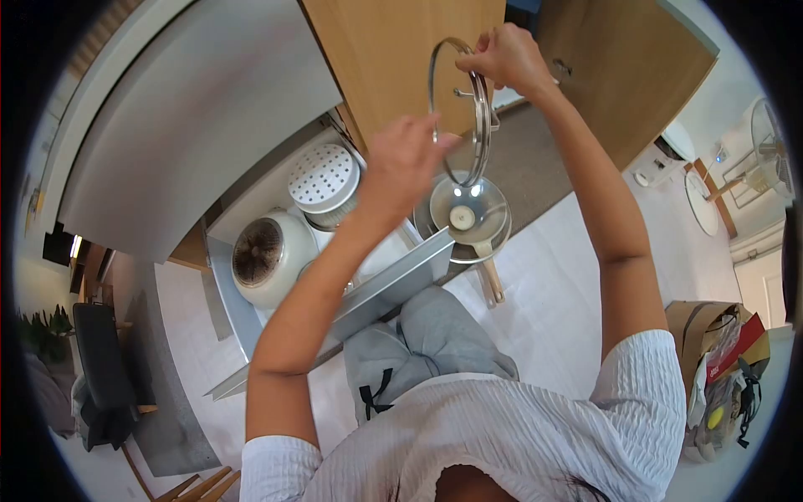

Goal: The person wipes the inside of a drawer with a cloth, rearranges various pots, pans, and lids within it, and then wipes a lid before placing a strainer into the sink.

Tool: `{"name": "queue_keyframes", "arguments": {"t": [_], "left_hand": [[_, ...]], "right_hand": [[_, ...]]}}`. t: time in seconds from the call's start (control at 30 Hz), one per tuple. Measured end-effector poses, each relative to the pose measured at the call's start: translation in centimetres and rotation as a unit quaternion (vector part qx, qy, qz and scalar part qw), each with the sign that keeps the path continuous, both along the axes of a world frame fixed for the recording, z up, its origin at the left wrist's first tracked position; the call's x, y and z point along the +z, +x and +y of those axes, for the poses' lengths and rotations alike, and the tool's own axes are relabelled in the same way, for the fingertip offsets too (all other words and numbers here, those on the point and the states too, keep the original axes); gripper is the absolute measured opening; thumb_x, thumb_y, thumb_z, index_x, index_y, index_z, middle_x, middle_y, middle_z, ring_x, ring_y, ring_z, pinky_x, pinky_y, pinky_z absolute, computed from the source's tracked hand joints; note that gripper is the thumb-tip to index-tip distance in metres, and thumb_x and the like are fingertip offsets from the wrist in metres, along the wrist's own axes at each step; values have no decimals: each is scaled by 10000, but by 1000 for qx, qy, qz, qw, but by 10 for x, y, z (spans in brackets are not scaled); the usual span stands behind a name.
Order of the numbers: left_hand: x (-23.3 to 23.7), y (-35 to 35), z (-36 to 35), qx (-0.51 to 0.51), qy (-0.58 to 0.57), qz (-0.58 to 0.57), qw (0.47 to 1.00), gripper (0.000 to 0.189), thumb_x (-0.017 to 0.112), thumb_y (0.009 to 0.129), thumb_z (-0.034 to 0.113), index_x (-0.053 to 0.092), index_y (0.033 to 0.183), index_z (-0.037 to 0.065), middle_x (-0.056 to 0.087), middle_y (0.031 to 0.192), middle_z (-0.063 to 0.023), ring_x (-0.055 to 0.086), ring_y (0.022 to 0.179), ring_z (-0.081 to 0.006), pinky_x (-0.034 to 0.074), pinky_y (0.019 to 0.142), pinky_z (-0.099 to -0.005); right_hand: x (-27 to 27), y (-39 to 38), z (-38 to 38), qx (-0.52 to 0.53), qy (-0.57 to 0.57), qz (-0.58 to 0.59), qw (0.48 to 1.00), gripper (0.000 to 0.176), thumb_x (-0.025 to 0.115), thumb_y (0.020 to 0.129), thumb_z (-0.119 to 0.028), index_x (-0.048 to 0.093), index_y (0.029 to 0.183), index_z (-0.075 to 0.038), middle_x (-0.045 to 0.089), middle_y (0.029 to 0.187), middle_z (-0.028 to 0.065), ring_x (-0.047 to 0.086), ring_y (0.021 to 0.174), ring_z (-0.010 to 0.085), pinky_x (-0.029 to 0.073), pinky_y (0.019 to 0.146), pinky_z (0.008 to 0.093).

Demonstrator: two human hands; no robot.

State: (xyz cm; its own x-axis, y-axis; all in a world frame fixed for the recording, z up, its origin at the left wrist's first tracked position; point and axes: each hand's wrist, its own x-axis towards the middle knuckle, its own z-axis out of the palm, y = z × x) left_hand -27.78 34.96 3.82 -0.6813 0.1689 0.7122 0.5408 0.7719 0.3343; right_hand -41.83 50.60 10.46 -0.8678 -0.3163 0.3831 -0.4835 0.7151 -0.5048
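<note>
Right hand (512,63) pinches upright glass lid (483,125) by rim; left hand (400,167) beside it, blurred, grip unclear. Best kept clear of cookware (462,219) below.

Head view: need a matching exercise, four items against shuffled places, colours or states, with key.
Items
1. Glass lid
2. Perforated vessel
3. Round pot
4. Pan handle

Descriptions
A. In the drawer, round face stained dark
B. Light brown, outside the drawer
C. Held up on edge, right hand on its rim
D. In the drawer, white with many small holes

Pairs: 1-C, 2-D, 3-A, 4-B
</note>
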Motion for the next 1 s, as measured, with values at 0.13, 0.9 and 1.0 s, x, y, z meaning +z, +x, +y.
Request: {"name": "queue_keyframes", "arguments": {"t": [0.13, 0.9, 1.0], "left_hand": [[29, 23, 34, 88, -56, 111, 988, 296, 631, 759, 236, 480, 825, -10, 483, 721, -138, 511, 628, -277, 416, 554, -359], [11, 246, -190, -85, 674, 47, 732, 316, 458, 898, 283, 509, 717, 29, 465, 613, -63, 376, 491, -118, 286, 461, -242], [-6, 246, -204, -86, 707, 66, 698, 315, 465, 894, 286, 515, 718, 30, 442, 603, -54, 365, 486, -121, 288, 459, -240]], "right_hand": [[90, 81, -24, 69, -67, -41, 995, 181, 636, 732, -147, 621, 738, 34, 612, 625, 114, 568, 468, 176, 459, 447, 284], [37, 182, -179, 601, -77, -75, 792, 235, 618, 797, -238, 654, 865, -16, 570, 667, 24, 481, 535, 97, 380, 494, 235], [22, 191, -208, 626, -26, -20, 779, 219, 625, 785, -199, 645, 879, -2, 590, 702, 44, 521, 577, 122, 398, 549, 247]]}}
